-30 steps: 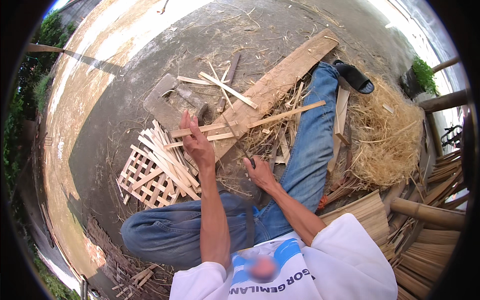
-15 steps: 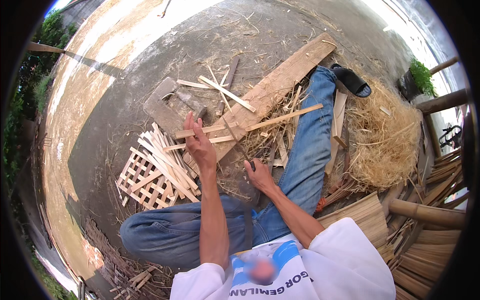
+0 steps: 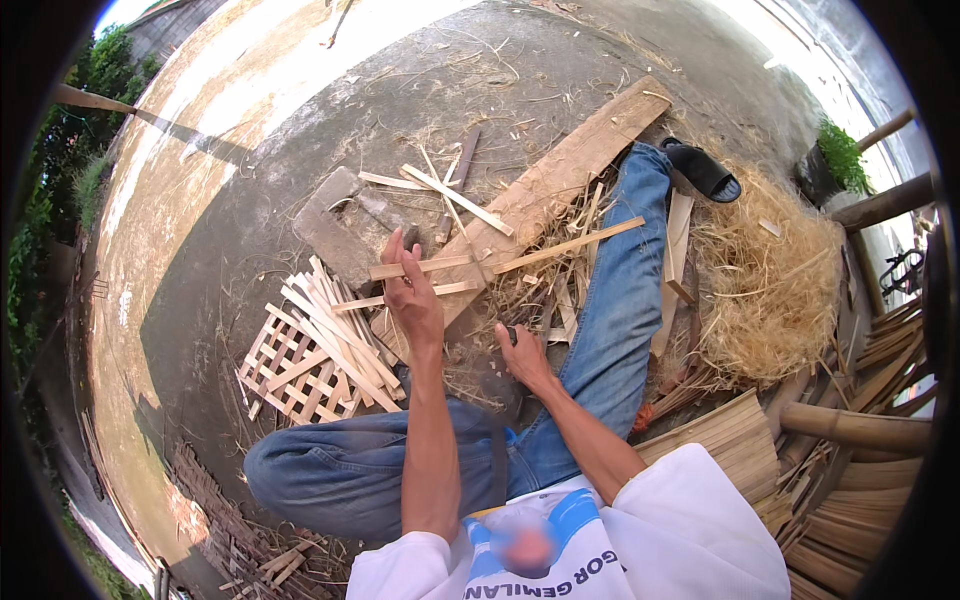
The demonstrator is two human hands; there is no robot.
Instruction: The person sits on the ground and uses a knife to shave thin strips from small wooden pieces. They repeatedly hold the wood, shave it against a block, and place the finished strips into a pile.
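Note:
My left hand is closed on a short, pale wood strip, holding it level over the near end of a thick plank. A second thin strip passes just below, by the same hand; whether the fingers grip it too is unclear. My right hand is wrapped around the dark handle of a knife, right of the strips' ends. The knife's blade is thin and smeared, hard to make out. A longer strip slants from the plank across my right shin.
A woven lattice of strips lies left, with loose strips on it. Beyond are a concrete block and crossed sticks. Straw-like shavings heap at right, near a black sandal and bamboo poles.
The knife blade, which showed clearly across the strips and pointed up-left, is now blurred and harder to see. Both hands keep nearly the same places and grips; the whole view has shifted slightly.

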